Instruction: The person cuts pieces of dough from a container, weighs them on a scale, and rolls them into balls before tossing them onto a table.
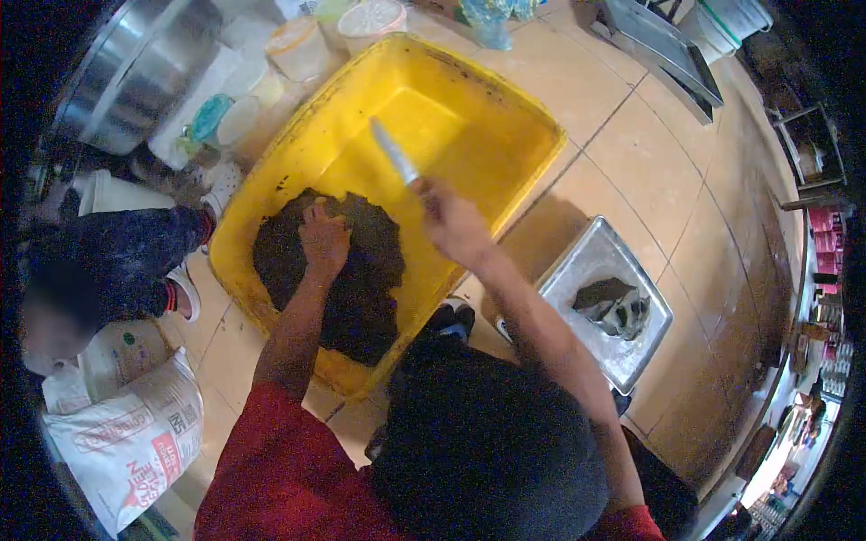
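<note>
A large yellow tub (pixel 433 104) stands on the tiled floor, with a dark, flat mass (pixel 370 261) in its near left part. My left hand (pixel 323 239) rests on the top of this mass, its fingers bent against it; whether they pinch any of it is unclear. In my right hand (pixel 442 212) is a knife (pixel 393 151), held above the middle of the tub. The blade points up and to the left, apart from the dark mass.
At the right is a metal tray (pixel 649 311) holding a crumpled dark and grey thing. Another person (pixel 135 257) sits at the left, near a printed white sack (pixel 144 442). Lidded containers (pixel 298 50) and a big metal pot (pixel 135 72) stand behind.
</note>
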The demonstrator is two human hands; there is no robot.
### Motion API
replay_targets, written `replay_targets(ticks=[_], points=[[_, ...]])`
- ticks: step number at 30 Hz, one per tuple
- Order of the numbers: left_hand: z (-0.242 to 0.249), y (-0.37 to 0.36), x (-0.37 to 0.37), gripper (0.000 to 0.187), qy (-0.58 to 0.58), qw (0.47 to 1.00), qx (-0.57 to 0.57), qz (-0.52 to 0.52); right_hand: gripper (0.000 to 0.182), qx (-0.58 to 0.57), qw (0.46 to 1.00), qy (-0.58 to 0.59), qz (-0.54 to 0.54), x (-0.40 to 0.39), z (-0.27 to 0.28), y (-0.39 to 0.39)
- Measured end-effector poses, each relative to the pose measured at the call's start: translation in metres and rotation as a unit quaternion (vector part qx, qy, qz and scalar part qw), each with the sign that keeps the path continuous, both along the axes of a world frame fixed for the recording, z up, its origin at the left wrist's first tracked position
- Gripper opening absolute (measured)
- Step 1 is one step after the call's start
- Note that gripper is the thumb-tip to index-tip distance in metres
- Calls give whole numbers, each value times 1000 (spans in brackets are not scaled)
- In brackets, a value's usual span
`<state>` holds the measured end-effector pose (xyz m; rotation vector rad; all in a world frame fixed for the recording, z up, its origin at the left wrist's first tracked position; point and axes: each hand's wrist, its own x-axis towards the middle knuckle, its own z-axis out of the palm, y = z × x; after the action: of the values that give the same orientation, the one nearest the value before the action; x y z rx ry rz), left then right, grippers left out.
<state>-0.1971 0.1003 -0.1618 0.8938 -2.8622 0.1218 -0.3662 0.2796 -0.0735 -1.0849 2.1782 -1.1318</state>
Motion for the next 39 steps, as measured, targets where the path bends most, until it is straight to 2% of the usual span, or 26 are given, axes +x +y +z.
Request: replay_targets(ticks=[1, 4, 6, 8, 10, 13, 14, 15, 16, 18, 19, 20, 21, 22, 23, 25, 26, 27, 28, 30, 31, 33, 34, 36, 37, 39], points=[[0, -4, 5, 24, 47, 998, -32, -28, 28, 56, 997, -41, 14, 9, 3, -16], [-1, -17, 19, 21, 31, 971, 234, 24, 26, 79, 993, -51, 73, 33, -46, -46], [24, -7, 23, 20, 63, 962, 264, 26, 27, 101, 989, -36, 104, 51, -91, -67], [53, -4, 21, 19, 75, 954, 287, 32, 30, -48, 990, 6, 132, 75, -95, -67], [74, -10, 14, 19, 66, 949, 306, 41, 32, -33, 976, -51, 208, 68, -85, -56], [98, -18, 6, 28, 163, 936, 311, 27, 34, 182, 882, -221, 374, 15, 16, -17], [107, -20, -4, 29, 241, 923, 299, 29, 34, 222, 847, -228, 426, -1, 40, -5], [116, -22, -17, 30, 317, 903, 289, 27, 34, 205, 849, -218, 436, -14, 47, 15], [118, -36, -24, 27, 289, 951, 83, -69, 35, 188, 850, -208, 445, -28, 53, 36], [132, -25, -61, 23, 313, 938, 80, -123, 35, 52, 916, -128, 378, -51, 55, 91], [153, 5, -83, 22, 342, 891, 288, -82, 35, 26, 970, -72, 232, -57, 65, 124], [164, 37, -106, 21, 344, 804, 484, -38, 34, -30, 987, -73, 138, -67, 57, 159], [167, 65, -126, 31, 342, 776, 524, -81, 34, -26, 995, -95, 32, -73, 56, 191], [167, 98, -146, 41, 305, 774, 533, -155, 33, -27, 990, -114, -76, -78, 54, 224], [168, 134, -168, 53, 236, 814, 491, -203, 34, -29, 975, -107, -190, -79, 48, 255], [130, 200, -202, 62, 108, 810, 469, -337, 35, -31, 921, -74, -382, -77, 14, 316], [128, 239, -211, 69, 74, 716, 579, -383, 34, -28, 886, -50, -460, -71, -6, 343], [114, 276, -218, 66, 28, 747, 497, -440, 33, 73, 860, -2, -505, -59, -7, 362], [91, 310, -225, 64, 0, 737, 418, -531, 33, 173, 821, 44, -543, -48, -9, 379], [61, 370, -213, 68, -6, 729, 259, -633, 36, 255, 807, -35, -531, -34, -25, 407], [56, 391, -205, 65, -76, 715, 204, -665, 39, 250, 794, -15, -554, -22, -48, 419], [44, 415, -202, 63, -87, 697, 134, -699, 39, 218, 775, 23, -593, -5, -97, 435], [42, 421, -203, 61, -85, 701, 101, -701, 28, 246, 743, 188, -594, 2, -112, 433], [2, 433, -217, 58, -3, 728, 107, -677, 23, 319, 671, 338, -578, 15, -78, 402], [-12, 434, -223, 57, 36, 741, 110, -662, 22, 167, 738, 220, -615, 19, -93, 397], [-8, 429, -246, 48, -54, 737, 215, -639, 17, 142, 828, 252, -480, 18, -118, 381]])
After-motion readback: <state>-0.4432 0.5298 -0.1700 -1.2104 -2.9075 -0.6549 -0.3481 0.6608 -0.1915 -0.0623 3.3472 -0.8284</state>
